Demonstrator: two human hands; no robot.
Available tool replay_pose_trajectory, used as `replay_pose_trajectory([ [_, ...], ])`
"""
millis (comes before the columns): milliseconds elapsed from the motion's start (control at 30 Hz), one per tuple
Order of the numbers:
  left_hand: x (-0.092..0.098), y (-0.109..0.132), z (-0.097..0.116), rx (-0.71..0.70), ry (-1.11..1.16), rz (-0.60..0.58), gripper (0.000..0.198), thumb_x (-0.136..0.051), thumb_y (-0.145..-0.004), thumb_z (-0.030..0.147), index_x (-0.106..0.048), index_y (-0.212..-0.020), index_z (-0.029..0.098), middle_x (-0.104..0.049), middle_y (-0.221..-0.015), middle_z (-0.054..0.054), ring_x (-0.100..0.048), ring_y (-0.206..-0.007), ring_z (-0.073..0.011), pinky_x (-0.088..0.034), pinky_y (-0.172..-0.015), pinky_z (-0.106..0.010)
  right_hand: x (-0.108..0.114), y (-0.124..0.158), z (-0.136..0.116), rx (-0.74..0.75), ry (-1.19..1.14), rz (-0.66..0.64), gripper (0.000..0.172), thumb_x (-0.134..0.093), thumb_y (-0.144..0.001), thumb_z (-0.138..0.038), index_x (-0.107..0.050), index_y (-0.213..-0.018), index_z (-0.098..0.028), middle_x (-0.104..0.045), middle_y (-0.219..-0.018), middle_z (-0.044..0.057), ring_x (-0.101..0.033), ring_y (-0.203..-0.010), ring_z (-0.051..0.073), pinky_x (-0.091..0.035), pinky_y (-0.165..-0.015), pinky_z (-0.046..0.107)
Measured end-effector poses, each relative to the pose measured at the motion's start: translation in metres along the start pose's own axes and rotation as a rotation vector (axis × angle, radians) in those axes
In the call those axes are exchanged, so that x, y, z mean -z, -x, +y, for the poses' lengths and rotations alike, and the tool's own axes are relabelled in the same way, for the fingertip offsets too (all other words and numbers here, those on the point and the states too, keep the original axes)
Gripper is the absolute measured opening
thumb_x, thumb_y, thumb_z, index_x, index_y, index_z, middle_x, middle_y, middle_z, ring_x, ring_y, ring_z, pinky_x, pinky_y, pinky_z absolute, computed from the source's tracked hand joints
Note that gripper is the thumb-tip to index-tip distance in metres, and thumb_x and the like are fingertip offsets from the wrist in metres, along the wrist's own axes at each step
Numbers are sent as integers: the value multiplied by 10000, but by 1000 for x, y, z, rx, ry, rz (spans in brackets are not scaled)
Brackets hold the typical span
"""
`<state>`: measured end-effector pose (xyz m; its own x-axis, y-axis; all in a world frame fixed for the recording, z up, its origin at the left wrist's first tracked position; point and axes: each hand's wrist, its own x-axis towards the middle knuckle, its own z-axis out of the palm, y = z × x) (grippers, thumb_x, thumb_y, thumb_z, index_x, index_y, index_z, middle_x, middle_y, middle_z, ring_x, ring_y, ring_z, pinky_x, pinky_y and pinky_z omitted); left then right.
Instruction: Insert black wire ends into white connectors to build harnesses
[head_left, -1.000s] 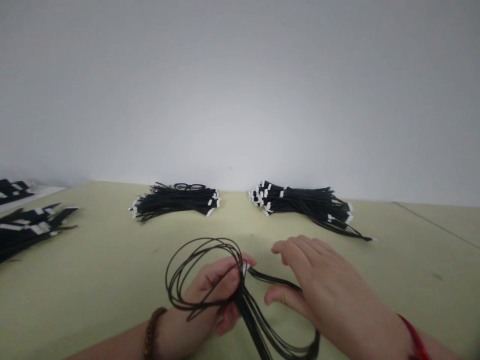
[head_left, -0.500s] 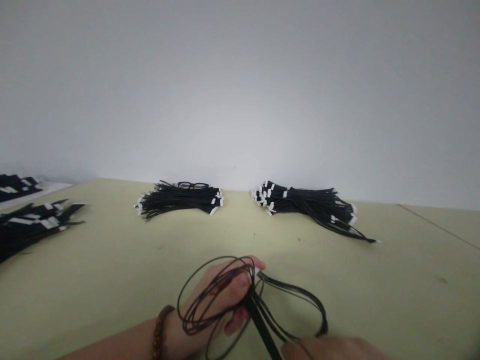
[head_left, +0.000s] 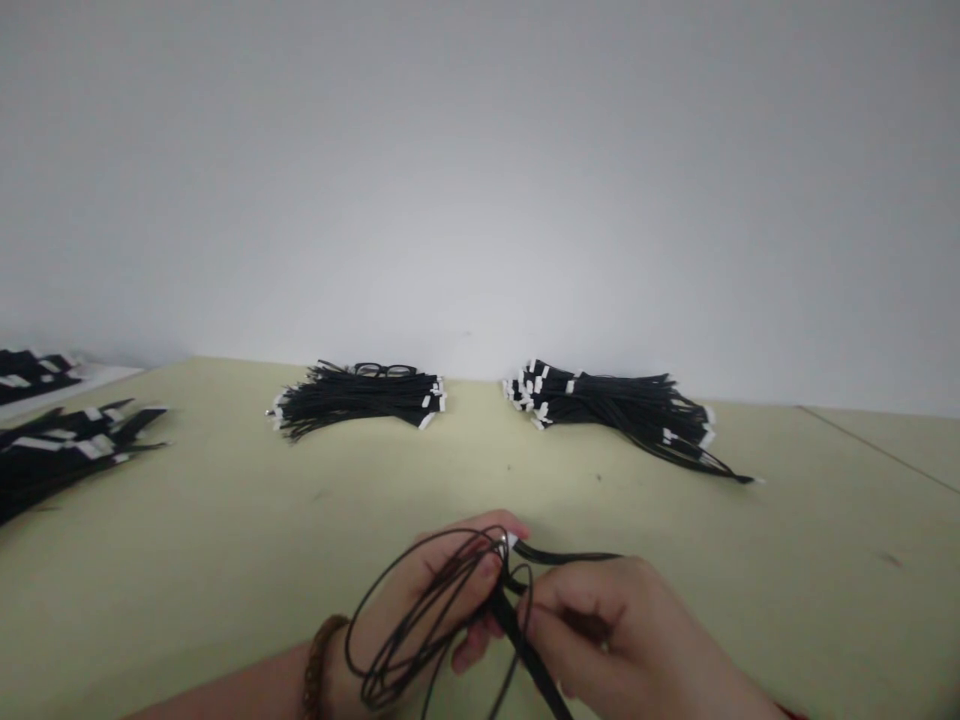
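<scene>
My left hand (head_left: 450, 590), with a beaded bracelet (head_left: 319, 665) at the wrist, is closed round a black wire harness (head_left: 536, 660). Its thumb presses near a white connector (head_left: 511, 540). Thin loose wires loop over the back of that hand, and a thicker flat bundle runs down toward the bottom edge. Close on the right, my right hand (head_left: 607, 630) is closed in a pinch on wires of the same harness, just below the connector. Its fingertips partly hide the wires they grip.
Behind my hands lie two piles of black harnesses with white connectors, a left pile (head_left: 360, 400) and a right pile (head_left: 607, 400). Eyeglasses (head_left: 384, 370) rest behind the left pile. More harnesses (head_left: 67, 450) lie at the far left. A wall (head_left: 480, 200) closes off the table's back.
My right hand has come up from the bottom edge to the harness beside my left hand and pinches its wires. The wire loop on the right has been drawn in. My left hand stays nearly still.
</scene>
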<state>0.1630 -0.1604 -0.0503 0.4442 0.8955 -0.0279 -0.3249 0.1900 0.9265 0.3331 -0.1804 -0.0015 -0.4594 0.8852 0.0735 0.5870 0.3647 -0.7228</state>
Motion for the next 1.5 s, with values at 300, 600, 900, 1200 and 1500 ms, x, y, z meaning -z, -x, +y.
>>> replay_pose_trajectory([
  [300, -4, -2, 2, 0, -7, -28, 384, -670, -761, 480, -653, -1021, 198, -498, -572, 32, -354, -388, -32, -255, -342, -127, 1, 3, -1, 129, 243, 137, 231, -474, -736, -71, -530, -544, -187, -511, -490, -56, -459, -431, 86, -284, -391, 175],
  [600, -1, -2, -2, 45, 17, 42, 378, -694, -752, 449, -646, -1028, 195, -484, -535, 53, -370, -389, -40, -266, -345, -135, -3, 3, 1, 33, 210, 154, 202, -500, -748, -112, -512, -566, -199, -537, -525, -37, -484, -462, 111, -302, -398, 186],
  [900, -9, -7, 10, 23, 50, 67, 390, -685, -755, 451, -650, -1019, 167, -477, -539, 45, -346, -384, -44, -245, -334, -138, 74, 5, -5, -5, -806, -171, 160, -473, -767, -236, -592, -671, -190, -451, -542, -26, -378, -430, 82, -345, -411, 179],
  [1200, -9, -5, 8, 56, 94, 143, 388, -734, -706, 441, -673, -985, 179, -525, -542, 30, -370, -387, -40, -253, -343, -129, 101, 3, 1, 201, -660, 586, 375, -224, -983, -260, -583, -874, -246, -456, -669, -28, -444, -462, 78, -427, -476, 222],
  [1500, 1, -5, -1, 66, 166, 38, 343, -670, -776, 445, -624, -1027, 215, -508, -483, 54, -345, -314, -32, -231, -301, -118, 28, 11, -7, 153, -118, 174, 211, -451, -884, -243, -424, -675, -223, -573, -516, -24, -527, -421, 119, -351, -386, 198],
])
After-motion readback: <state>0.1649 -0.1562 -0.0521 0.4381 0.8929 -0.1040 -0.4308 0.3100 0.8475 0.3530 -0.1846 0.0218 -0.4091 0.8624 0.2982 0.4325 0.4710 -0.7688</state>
